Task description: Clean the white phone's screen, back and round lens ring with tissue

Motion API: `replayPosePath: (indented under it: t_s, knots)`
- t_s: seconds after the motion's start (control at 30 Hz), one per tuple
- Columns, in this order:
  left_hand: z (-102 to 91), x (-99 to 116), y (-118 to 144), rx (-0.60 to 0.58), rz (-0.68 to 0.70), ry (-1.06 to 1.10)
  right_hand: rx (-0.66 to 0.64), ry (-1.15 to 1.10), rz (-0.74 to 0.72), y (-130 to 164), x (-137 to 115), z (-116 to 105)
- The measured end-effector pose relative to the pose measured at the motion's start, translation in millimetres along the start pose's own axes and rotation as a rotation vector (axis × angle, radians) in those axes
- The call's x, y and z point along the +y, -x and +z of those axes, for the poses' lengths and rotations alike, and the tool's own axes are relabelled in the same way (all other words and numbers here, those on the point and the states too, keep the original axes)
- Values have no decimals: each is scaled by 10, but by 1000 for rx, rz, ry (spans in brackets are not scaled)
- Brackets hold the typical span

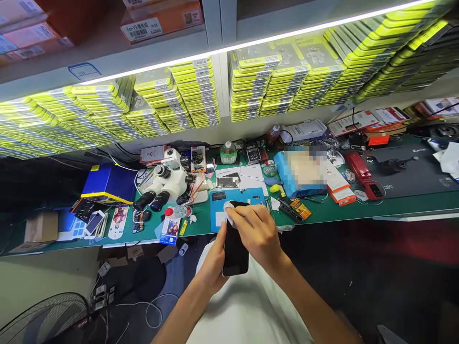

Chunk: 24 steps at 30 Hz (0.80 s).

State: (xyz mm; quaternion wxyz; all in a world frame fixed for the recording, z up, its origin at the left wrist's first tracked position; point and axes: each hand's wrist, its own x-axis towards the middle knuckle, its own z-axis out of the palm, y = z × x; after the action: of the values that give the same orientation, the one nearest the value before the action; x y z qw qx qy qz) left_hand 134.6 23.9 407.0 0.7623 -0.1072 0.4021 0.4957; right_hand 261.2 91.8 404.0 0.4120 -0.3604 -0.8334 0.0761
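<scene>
Phone (234, 246), dark and glossy, held upright over my lap just off the bench's near edge, screen side toward me as far as I can tell. Left hand (214, 260) grasps it from the left side and from behind, thumb on the left edge, fingers hidden at the back. Right hand (256, 231) is pinched on a small white wipe (228, 207) pressed to the phone's top end, fingers curled over the top right corner.

Judgement on doing this well: keep the left grip firm low on the body so the top does not rock under pressure; work the wipe in short flat strokes from the top edge downward, light at the corners, and keep the phone over the lap or bench, not over open floor.

Phone looks intact from here: plain black face, rounded corners, faint reflection, no crack visible, though the top is covered.

Beyond it, a blue mat (218, 210) at the bench's near edge; a white microscope (167, 184) to the left; stacked yellow packets (195, 91) on the shelf above.
</scene>
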Motion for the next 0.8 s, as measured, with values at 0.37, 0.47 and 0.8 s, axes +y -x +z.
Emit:
replayPosePath:
  t_s: [0.37, 0.47, 0.8]
  knots:
    - [-10, 0, 73, -72, -66, -223, 148, -119, 313, 87, 243, -252]
    - [-19, -26, 65, -86, -89, -249, 83, -184, 261, 46, 190, -215]
    - [37, -53, 133, -45, -6, -360, 21, -330, 246, -49, 125, -90]
